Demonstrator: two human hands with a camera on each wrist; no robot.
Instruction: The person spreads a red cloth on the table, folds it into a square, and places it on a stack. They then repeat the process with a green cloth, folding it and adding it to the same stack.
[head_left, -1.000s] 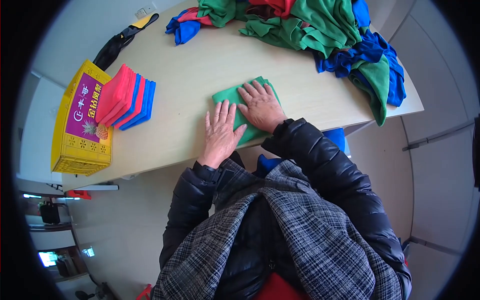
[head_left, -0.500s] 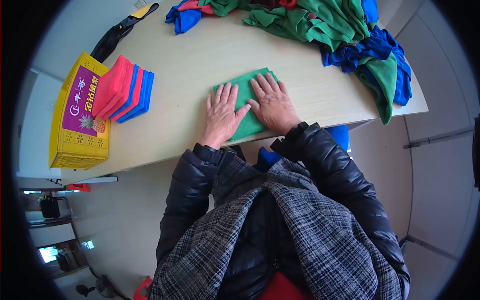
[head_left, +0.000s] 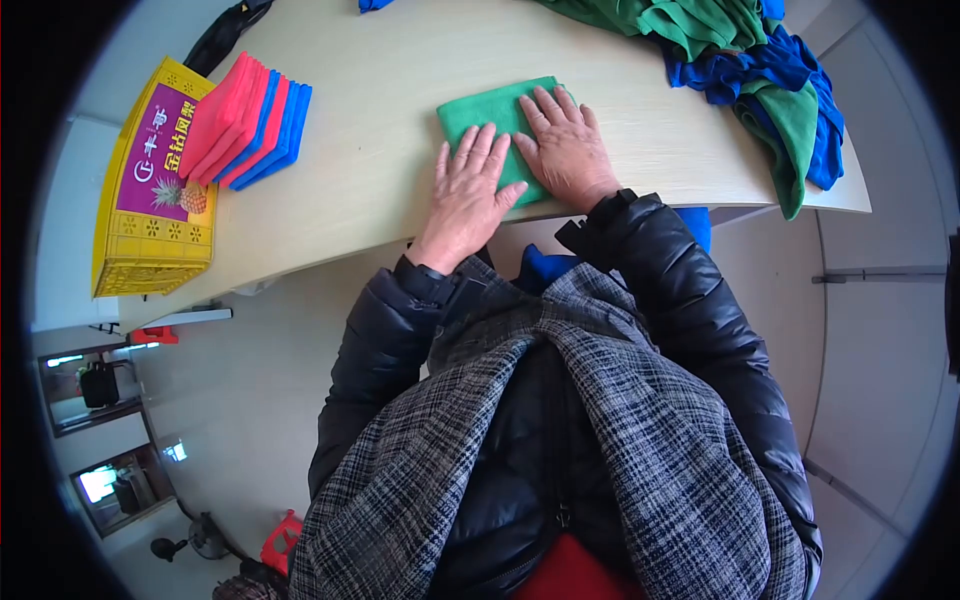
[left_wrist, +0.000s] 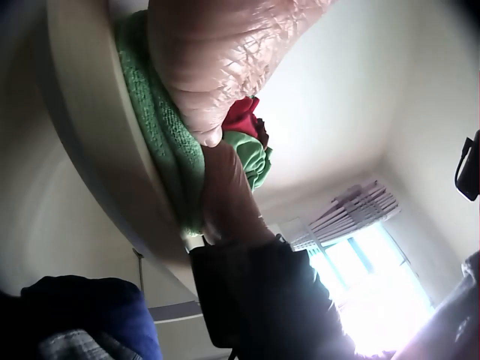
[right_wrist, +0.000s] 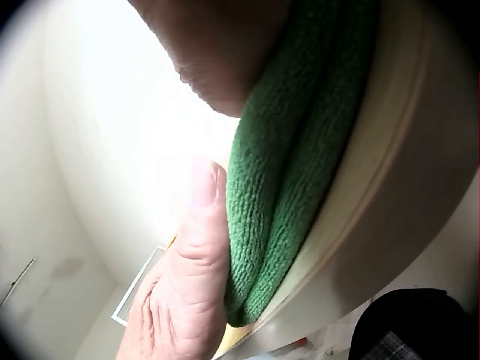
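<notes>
A green cloth (head_left: 500,105), folded into a flat square, lies near the front edge of the table. My left hand (head_left: 472,195) rests flat on its left front part, fingers straight and thumb out to the side. On the right side of the cloth lies my right hand (head_left: 568,148), palm down with extended fingers. The left wrist view shows the thick rounded fold of the green cloth (left_wrist: 161,127) under both palms. From the right wrist, two stacked layers of the cloth (right_wrist: 277,180) show at the table edge, with the left thumb (right_wrist: 204,187) against them.
A row of folded red and blue cloths (head_left: 245,125) leans by a yellow crate (head_left: 150,235) at the left. Loose green and blue cloths (head_left: 720,60) are heaped at the back right, one hanging over the table edge. A dark umbrella-like item (head_left: 225,40) lies behind the crate.
The head view has tilted down, so the table sits higher in it. The right hand has shifted toward the cloth's right edge; the left has slid further inward over the cloth.
</notes>
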